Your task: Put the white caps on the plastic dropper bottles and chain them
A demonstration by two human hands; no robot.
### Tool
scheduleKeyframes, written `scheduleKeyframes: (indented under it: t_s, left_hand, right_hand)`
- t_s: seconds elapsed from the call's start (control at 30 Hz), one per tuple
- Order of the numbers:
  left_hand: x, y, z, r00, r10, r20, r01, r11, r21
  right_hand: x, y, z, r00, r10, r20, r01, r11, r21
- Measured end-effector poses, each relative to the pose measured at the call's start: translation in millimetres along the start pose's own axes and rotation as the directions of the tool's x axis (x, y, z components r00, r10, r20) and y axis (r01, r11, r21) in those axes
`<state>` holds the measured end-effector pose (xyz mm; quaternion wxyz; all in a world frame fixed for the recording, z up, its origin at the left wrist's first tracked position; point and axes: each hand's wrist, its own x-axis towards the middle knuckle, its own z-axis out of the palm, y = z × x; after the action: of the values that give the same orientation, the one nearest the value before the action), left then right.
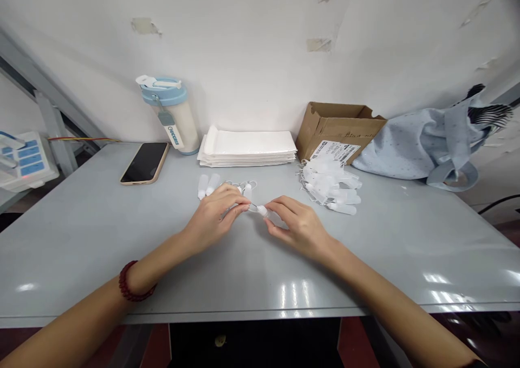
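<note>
Above the middle of the table, my right hand grips a small translucent white plastic piece between thumb and fingers. My left hand pinches the end of a thin loop that runs to this piece. Just behind my left hand lie several similar white pieces with thin loops, partly covered by my fingers. To the right, a heap of the same flat, translucent white pieces rests in front of the cardboard box.
Along the wall stand a blue-lidded bottle, a stack of white envelopes, an open cardboard box and a light-blue fabric bag. A phone lies on the grey table. A white device is at far left.
</note>
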<state>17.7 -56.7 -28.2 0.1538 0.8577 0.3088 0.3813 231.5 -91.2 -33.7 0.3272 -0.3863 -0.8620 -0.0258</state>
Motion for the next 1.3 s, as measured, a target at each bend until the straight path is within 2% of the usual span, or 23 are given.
scheduleKeyframes:
  t_s: [0.2,0.5,1.0,1.3]
  left_hand:
    - [0.1,2.3,-0.9,0.999,-0.021,0.041,0.021,1.0,-0.009]
    - [-0.5,1.4,-0.3,0.998,-0.043,0.035,0.044,0.999,-0.027]
    - [0.9,1.5,-1.2,0.999,0.006,0.05,-0.005,1.0,-0.023]
    - [0.7,1.9,-2.3,0.994,0.077,0.073,-0.077,0.997,0.009]
  right_hand:
    - [0.0,-0.8,0.3,1.0,-0.005,0.027,0.004,1.0,0.011]
    - [-0.6,-0.7,-0.6,0.998,0.001,0.057,-0.002,1.0,0.013]
    - [-0.3,-1.8,0.0,0.998,0.004,0.058,-0.005,1.0,0.028]
    - [-0.9,-1.2,1.7,0.998,0.01,0.065,-0.013,0.999,0.035]
